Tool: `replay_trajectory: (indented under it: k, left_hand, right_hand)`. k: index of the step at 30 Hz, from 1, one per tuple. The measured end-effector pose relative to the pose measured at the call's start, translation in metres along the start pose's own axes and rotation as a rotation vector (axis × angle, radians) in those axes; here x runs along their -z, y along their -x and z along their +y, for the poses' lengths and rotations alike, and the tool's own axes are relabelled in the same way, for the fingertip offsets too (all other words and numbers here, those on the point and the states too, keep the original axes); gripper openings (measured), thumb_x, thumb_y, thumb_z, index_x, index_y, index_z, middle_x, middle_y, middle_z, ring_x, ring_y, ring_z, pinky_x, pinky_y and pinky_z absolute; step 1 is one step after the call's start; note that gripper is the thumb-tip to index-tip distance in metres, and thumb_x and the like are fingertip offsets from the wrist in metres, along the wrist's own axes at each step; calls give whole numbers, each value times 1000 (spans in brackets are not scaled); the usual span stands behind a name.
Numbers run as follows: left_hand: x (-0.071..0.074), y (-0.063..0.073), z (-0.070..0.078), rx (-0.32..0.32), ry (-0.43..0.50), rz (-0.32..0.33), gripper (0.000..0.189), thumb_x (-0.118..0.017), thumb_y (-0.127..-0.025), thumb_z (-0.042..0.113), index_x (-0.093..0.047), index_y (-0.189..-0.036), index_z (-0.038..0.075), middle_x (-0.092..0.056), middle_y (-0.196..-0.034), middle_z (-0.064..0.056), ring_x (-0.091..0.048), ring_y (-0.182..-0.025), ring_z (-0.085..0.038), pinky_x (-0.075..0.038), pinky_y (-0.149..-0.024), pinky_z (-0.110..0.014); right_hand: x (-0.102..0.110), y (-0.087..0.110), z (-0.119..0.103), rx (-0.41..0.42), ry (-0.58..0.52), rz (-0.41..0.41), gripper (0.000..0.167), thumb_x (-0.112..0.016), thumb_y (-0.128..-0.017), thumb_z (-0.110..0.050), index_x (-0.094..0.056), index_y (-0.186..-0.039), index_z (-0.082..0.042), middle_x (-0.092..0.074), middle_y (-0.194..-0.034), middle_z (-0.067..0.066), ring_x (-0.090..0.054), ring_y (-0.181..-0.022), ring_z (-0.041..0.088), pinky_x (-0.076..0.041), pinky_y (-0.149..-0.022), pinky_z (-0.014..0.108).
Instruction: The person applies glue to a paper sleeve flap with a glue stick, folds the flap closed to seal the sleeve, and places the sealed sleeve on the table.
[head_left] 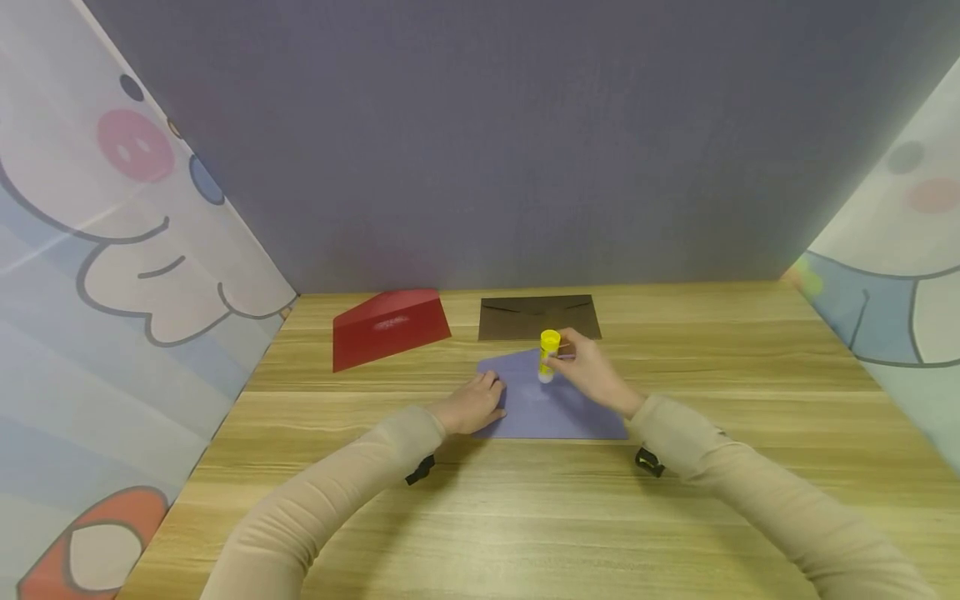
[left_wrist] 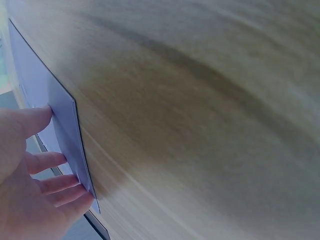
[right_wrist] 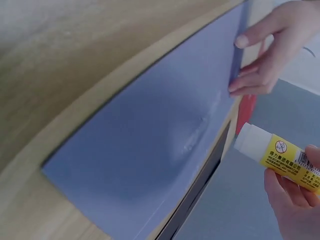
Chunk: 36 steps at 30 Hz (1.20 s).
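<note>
A person's left hand (head_left: 471, 406), fingers spread, rests on the left end of a purple envelope (head_left: 555, 421) on a wooden table (head_left: 495, 517), a placement that seems meant to keep the paper from sliding. The right hand (head_left: 596, 375) pinches a yellow glue stick (head_left: 547, 346) above that envelope, white end down, apparently to aim it at the paper; the right wrist view shows the stick clear of the surface and whitish streaks (right_wrist: 192, 137) below it. Farther back, a red envelope (head_left: 393, 333) and a dark brown envelope (head_left: 538, 323) lie near a grey panel (head_left: 525, 150), probably set aside to leave both hands working room
</note>
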<state>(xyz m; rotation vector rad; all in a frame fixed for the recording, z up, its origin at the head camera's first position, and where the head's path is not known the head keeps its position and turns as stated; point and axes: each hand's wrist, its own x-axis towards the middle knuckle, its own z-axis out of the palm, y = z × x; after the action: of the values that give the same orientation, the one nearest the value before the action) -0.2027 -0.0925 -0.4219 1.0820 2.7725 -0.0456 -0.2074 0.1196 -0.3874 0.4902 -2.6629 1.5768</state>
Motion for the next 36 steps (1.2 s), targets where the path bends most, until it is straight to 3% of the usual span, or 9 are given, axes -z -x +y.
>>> replay_trajectory:
  k: [14, 19, 27, 36]
  left_hand:
    - [1, 0, 0, 9, 0, 0, 47, -50, -90, 28, -45, -122, -6, -43, -112, -14, -44, -102, -23, -39, -91, -32]
    - [1, 1, 0, 0, -11, 8, 46, -50, -90, 28, -45, -121, -6, -43, -112, -15, -44, -101, -24, -39, -90, -32]
    - [-1, -1, -1, 1, -34, -5, 46, -50, -91, 29, -45, -122, -6, -43, -112, -14, -44, -102, -23, -38, -91, -31]
    - [3, -2, 2, 5, -55, -32, 46, -48, -92, 29, -44, -121, -6, -43, -113, -16, -43, -104, -25, -37, -93, -33]
  right_hand:
    - [-24, -5, 6, 54, 85, -117, 35, -58, -84, -4, -42, -114, 6, -56, -106, 24, -57, -97, 34, -50, -78, 35]
    - [-30, -7, 7, 89, 84, -118, 33, -58, -83, -2, -44, -112, 7, -56, -105, 24, -57, -96, 34, -50, -77, 33]
    - [-35, -5, 10, 184, 217, -121, 31, -57, -84, -2, -43, -111, 7, -58, -101, 22, -60, -92, 31, -51, -75, 29]
    - [-29, -1, 13, 172, 251, -127, 35, -56, -85, -3, -40, -114, 7, -58, -100, 22, -59, -92, 32, -51, -74, 31]
